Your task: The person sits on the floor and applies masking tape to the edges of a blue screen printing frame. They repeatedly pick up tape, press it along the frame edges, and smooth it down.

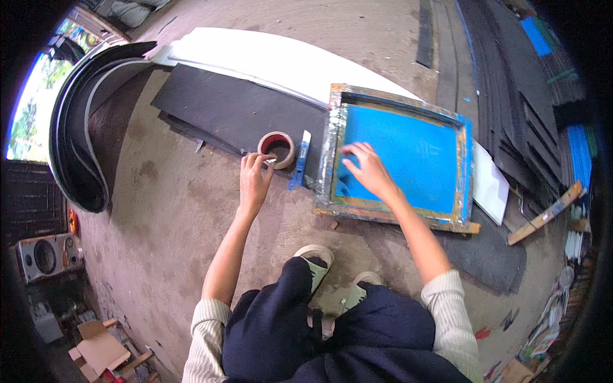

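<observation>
My left hand (pixel 253 181) is closed in a pinch on a small whitish scrap (pixel 271 161), too small to tell its kind. It is at the near-left edge of a roll of tape (pixel 288 139) with a reddish inner ring, lying on a black sheet (pixel 239 105). Just right of the roll lies a blue utility knife (pixel 301 158). My right hand (pixel 370 171) is over the left side of a screen-printing frame (pixel 396 221), its fingers bent and apart with nothing visible between them. Blue mesh (pixel 408 147) spans the worn, tape-covered frame.
White sheets (pixel 255 54) lie beyond the black ones. Curled black sheets (pixel 73 127) stand at the left, above a speaker (pixel 48 256) and torn cardboard (pixel 102 348). Stacked dark sheets (pixel 511 108) fill the right side. A wooden-handled tool (pixel 546 214) lies right of the frame.
</observation>
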{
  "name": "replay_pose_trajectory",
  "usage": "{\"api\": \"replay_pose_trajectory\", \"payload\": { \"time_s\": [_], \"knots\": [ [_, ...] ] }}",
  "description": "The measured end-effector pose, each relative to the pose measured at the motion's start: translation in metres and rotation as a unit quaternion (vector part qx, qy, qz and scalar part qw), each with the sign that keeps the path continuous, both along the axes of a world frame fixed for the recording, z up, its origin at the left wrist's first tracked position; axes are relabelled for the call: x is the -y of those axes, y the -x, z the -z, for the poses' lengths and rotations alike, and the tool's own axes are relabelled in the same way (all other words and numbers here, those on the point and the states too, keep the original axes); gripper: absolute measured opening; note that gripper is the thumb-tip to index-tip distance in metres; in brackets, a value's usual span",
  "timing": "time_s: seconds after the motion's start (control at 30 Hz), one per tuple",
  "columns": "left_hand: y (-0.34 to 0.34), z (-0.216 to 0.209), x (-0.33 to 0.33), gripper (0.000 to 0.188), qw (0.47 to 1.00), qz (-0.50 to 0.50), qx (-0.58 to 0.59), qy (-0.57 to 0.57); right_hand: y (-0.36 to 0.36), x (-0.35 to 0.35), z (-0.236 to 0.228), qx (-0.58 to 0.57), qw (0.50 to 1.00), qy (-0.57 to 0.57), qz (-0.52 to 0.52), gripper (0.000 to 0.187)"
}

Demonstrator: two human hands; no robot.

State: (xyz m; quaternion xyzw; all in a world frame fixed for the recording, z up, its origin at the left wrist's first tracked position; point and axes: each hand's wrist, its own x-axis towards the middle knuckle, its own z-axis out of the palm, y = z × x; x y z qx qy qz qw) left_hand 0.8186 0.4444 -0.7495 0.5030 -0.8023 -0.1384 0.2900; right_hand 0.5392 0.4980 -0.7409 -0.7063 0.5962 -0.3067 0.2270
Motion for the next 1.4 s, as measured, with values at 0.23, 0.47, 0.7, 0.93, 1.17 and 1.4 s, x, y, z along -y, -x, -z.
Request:
{"api": "replay_pose_trajectory", "payload": {
  "time_s": [0.23, 0.47, 0.7, 0.93, 1.17, 1.4],
  "knots": [
    [-0.016, 0.006, 0.008, 0.037, 0.992, 0.094, 0.086, 0.011, -0.054, 0.095, 0.047, -0.101, 0.989, 0.078, -0.077, 0.042],
    [-0.026, -0.003, 0.029, 0.022, 0.979, 0.158, 0.131, 0.018, -0.052, 0.107, 0.046, 0.063, 0.996, -0.033, -0.058, 0.013],
    [0.014, -0.052, 0.012, 0.03, 0.957, 0.27, -0.038, -0.098, 0.002, 0.027, -0.044, 0.209, 0.962, -0.166, 0.054, 0.036],
    [0.133, -0.059, -0.054, 0.032, 0.892, 0.344, -0.092, -0.279, 0.086, -0.118, -0.041, 0.29, 0.9, -0.198, 0.26, 0.014],
    [0.167, -0.048, -0.07, 0.037, 0.913, 0.367, 0.036, -0.174, 0.149, -0.231, -0.023, 0.26, 0.872, -0.126, 0.396, 0.015],
    [0.056, -0.02, -0.013, 0.033, 0.958, 0.283, -0.004, -0.055, 0.233, -0.313, 0.005, 0.218, 0.855, -0.105, 0.459, 0.013]
  ]
}}
